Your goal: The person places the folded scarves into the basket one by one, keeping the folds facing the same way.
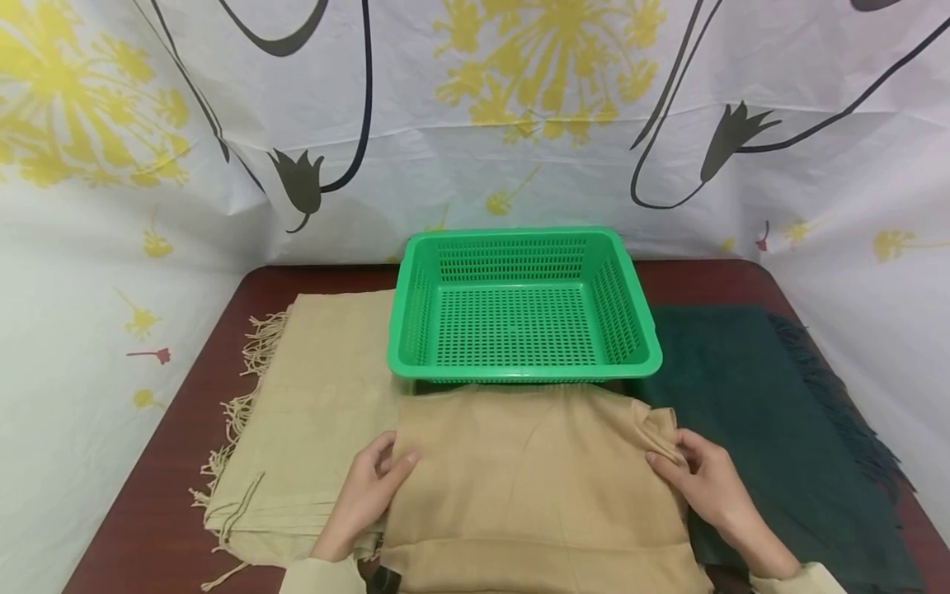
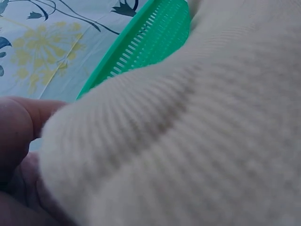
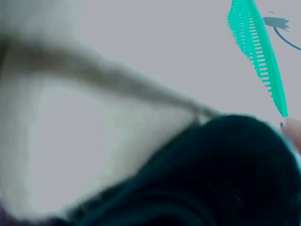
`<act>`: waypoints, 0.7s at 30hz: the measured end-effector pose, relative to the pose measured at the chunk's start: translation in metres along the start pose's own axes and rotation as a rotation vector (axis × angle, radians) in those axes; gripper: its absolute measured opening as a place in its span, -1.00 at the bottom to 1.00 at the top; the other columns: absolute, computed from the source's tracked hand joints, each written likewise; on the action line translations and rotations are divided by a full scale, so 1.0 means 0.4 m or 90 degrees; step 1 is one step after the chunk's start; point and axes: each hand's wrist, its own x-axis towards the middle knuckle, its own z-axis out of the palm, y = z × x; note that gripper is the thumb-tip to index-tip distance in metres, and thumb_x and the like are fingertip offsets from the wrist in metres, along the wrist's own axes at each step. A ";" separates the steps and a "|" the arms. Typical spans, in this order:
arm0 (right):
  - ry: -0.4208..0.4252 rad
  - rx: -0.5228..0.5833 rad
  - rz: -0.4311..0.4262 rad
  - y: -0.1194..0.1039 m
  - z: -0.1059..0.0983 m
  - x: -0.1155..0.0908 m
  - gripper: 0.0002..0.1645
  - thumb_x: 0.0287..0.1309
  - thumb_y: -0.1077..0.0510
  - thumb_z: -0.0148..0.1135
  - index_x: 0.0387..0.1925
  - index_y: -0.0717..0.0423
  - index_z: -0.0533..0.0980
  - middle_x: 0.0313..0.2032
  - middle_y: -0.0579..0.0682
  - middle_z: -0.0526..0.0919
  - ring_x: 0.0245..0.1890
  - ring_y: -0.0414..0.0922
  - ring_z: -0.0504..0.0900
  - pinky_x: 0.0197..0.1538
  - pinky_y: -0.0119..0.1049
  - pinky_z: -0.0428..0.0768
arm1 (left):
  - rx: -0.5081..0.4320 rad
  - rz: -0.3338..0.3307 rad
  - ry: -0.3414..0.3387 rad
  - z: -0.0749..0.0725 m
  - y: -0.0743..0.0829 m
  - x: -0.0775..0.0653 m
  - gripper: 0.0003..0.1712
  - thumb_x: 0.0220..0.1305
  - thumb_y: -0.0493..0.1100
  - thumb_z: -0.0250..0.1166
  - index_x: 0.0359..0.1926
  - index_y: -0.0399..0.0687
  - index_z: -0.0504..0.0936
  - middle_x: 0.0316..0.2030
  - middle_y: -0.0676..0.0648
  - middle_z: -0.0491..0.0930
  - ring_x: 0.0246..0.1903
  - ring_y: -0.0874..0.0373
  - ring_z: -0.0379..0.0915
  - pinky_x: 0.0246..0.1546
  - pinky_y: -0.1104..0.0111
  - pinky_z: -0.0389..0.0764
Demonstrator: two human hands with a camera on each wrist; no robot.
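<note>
A tan cloth (image 1: 534, 470) hangs between both hands in the head view, its lower part folded across near the bottom edge. The left hand (image 1: 369, 487) pinches its left edge between thumb and fingers. At the upper right corner, where the fabric bunches up, the right hand (image 1: 708, 478) grips the other edge. In the left wrist view, ribbed beige fabric (image 2: 178, 141) hides most of the scene, with part of the left hand (image 2: 19, 146) at the left. The right wrist view is blurred; only a bit of the right hand (image 3: 294, 133) shows.
A green plastic basket (image 1: 514, 330) stands behind the cloth, with nothing inside. Left lies a folded pale beige fringed shawl (image 1: 304, 412), right a dark green fringed one (image 1: 772, 429). Both rest on a dark red-brown table (image 1: 163, 495) before a patterned white curtain (image 1: 416, 173).
</note>
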 end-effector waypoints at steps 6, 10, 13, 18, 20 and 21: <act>0.013 0.052 0.039 -0.006 -0.008 -0.006 -0.69 0.04 0.16 0.23 -0.26 0.33 0.43 -0.52 0.02 0.59 -0.63 -0.15 0.54 -0.58 -0.26 0.51 | 0.005 -0.001 0.009 -0.011 0.005 -0.007 -0.52 0.19 -0.18 0.17 0.09 -0.33 0.34 -0.19 -0.26 0.54 -0.36 0.07 0.55 -0.44 0.32 0.56; 0.030 0.053 0.027 0.000 -0.010 -0.007 -0.71 0.03 0.14 0.24 -0.31 0.30 0.44 -0.52 -0.04 0.57 -0.61 -0.16 0.54 -0.57 -0.27 0.51 | 0.009 0.005 0.006 -0.018 0.011 -0.013 -0.53 0.19 -0.18 0.17 0.05 -0.37 0.35 -0.21 -0.28 0.54 -0.36 0.07 0.55 -0.44 0.33 0.56; 0.033 0.058 0.029 0.003 -0.014 -0.007 -0.70 0.02 0.14 0.25 -0.33 0.30 0.43 -0.52 -0.08 0.57 -0.60 -0.17 0.54 -0.56 -0.28 0.51 | 0.003 0.007 -0.011 -0.024 0.016 -0.015 -0.56 0.19 -0.21 0.17 0.03 -0.40 0.36 -0.20 -0.32 0.53 -0.34 0.05 0.56 -0.43 0.31 0.57; 0.024 0.081 0.059 0.003 -0.022 -0.006 -0.70 0.02 0.14 0.25 -0.36 0.31 0.41 -0.53 -0.08 0.58 -0.58 -0.17 0.54 -0.53 -0.29 0.51 | -0.001 0.000 -0.020 -0.041 0.017 -0.020 -0.54 0.16 -0.23 0.19 0.04 -0.42 0.35 -0.15 -0.36 0.51 -0.31 0.08 0.56 -0.41 0.30 0.57; 0.022 0.081 0.070 0.001 -0.025 -0.006 -0.70 0.02 0.13 0.25 -0.37 0.30 0.41 -0.54 -0.08 0.57 -0.58 -0.18 0.54 -0.52 -0.30 0.51 | -0.002 0.007 -0.027 -0.049 0.017 -0.023 -0.54 0.16 -0.24 0.19 0.03 -0.44 0.35 -0.15 -0.37 0.50 -0.31 0.09 0.56 -0.41 0.30 0.57; 0.020 0.080 0.075 0.001 -0.027 -0.006 -0.70 0.02 0.12 0.25 -0.38 0.30 0.40 -0.55 -0.08 0.56 -0.58 -0.18 0.53 -0.52 -0.31 0.50 | -0.004 0.013 -0.032 -0.053 0.017 -0.026 -0.54 0.17 -0.25 0.18 0.03 -0.45 0.35 -0.15 -0.37 0.50 -0.30 0.09 0.56 -0.40 0.29 0.57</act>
